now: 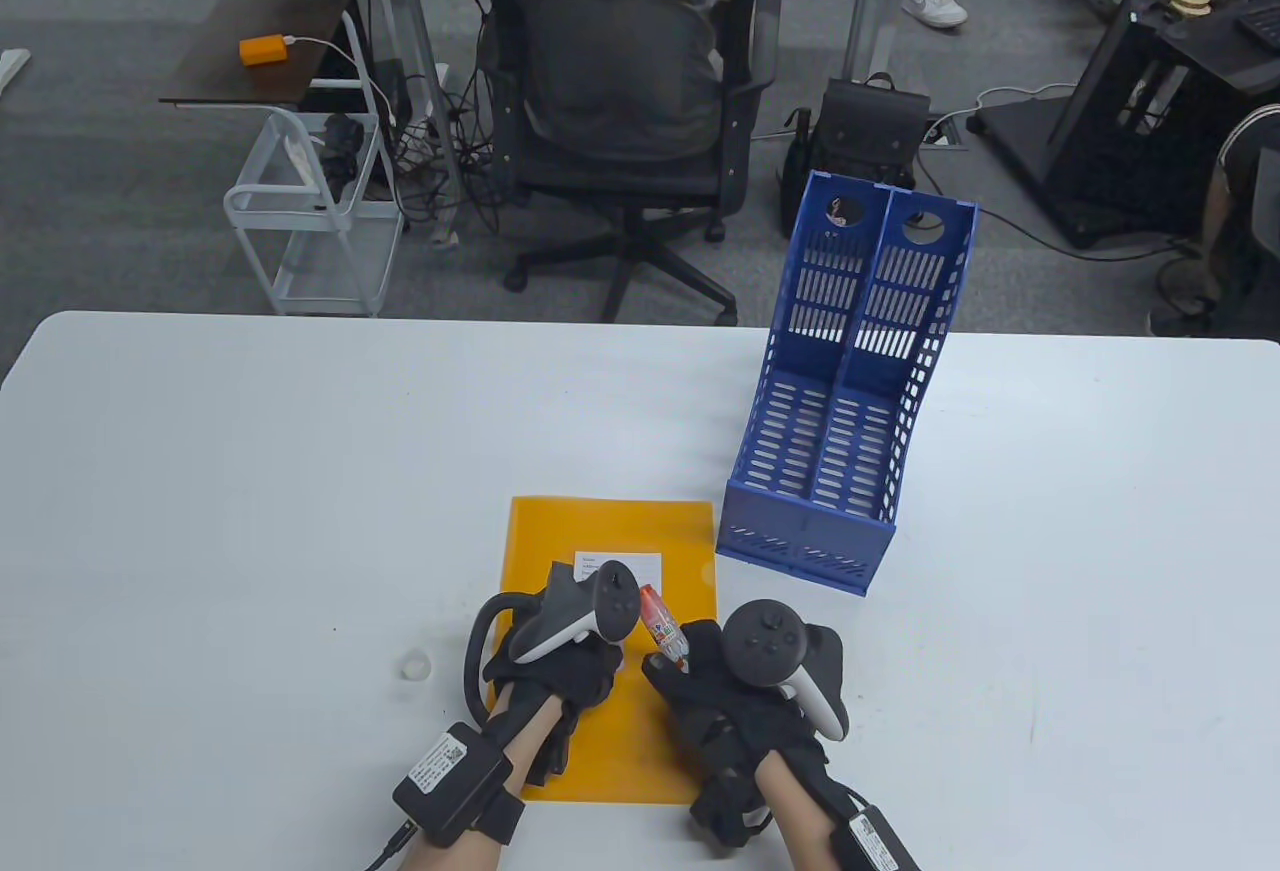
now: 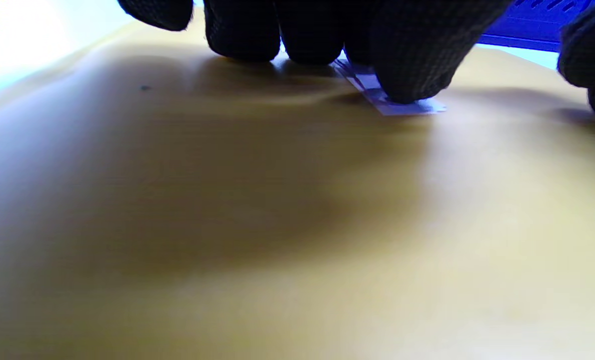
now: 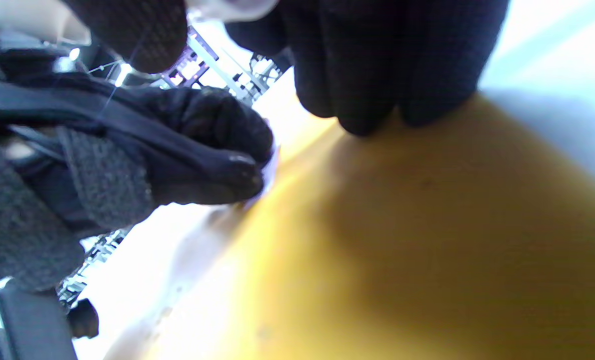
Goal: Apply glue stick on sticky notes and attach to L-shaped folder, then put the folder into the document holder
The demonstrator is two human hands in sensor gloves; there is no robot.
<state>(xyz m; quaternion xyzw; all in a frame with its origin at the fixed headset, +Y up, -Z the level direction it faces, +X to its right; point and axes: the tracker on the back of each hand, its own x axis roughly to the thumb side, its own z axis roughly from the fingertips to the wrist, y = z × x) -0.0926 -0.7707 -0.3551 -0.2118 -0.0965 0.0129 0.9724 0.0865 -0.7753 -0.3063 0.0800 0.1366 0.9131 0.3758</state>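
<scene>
An orange L-shaped folder lies flat on the white table near its front edge. On it sits a white sticky note with printed lines. My left hand rests on the folder, and in the left wrist view its fingertips press down on the note. My right hand grips a glue stick with a red and white label, tilted up to the left over the folder's right part. The blue document holder stands upright just behind the folder's right corner.
A small white cap lies on the table left of the folder. Beyond the table's far edge a person sits in an office chair, with a white cart to its left.
</scene>
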